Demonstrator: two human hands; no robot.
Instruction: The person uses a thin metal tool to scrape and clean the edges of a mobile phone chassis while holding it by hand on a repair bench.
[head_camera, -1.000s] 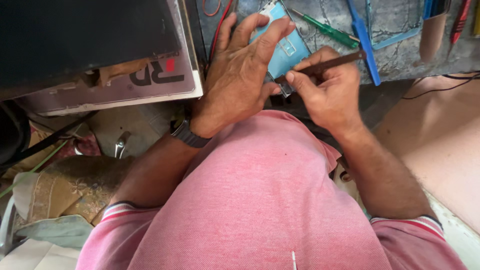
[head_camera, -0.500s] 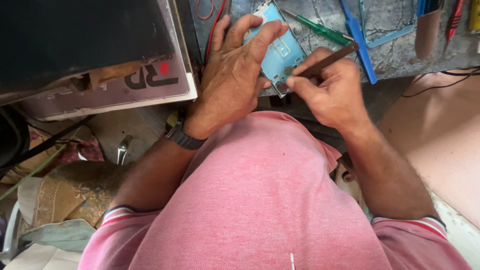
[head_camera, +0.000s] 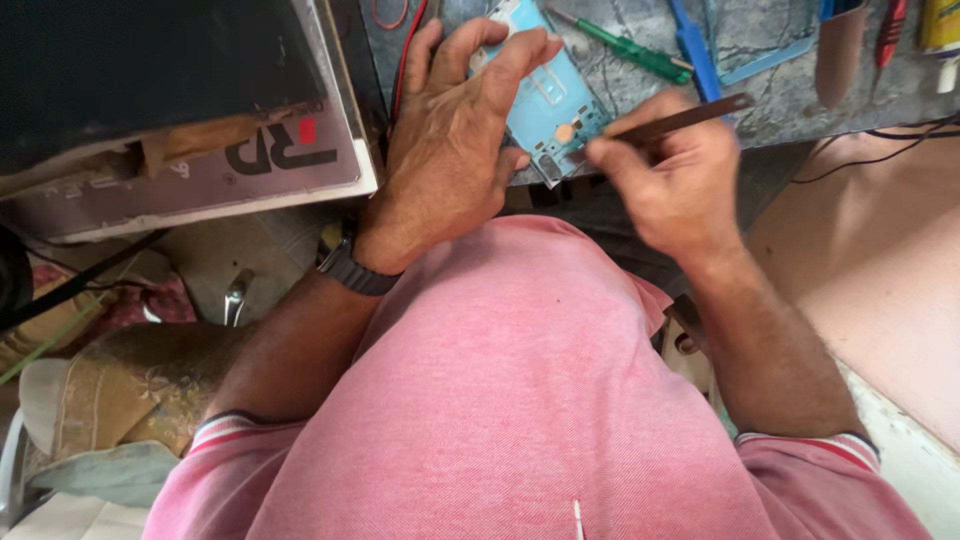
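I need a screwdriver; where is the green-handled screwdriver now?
The green-handled screwdriver lies at the top of the head view on the grey marbled worktop, between the light-blue phone frame and a blue tool.

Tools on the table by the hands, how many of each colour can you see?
Green: 1, the green screwdriver
Blue: 1, the blue tool
Red: 1, the red-handled tool
Dark metal: 1, the thin tool in the right hand
Total: 4
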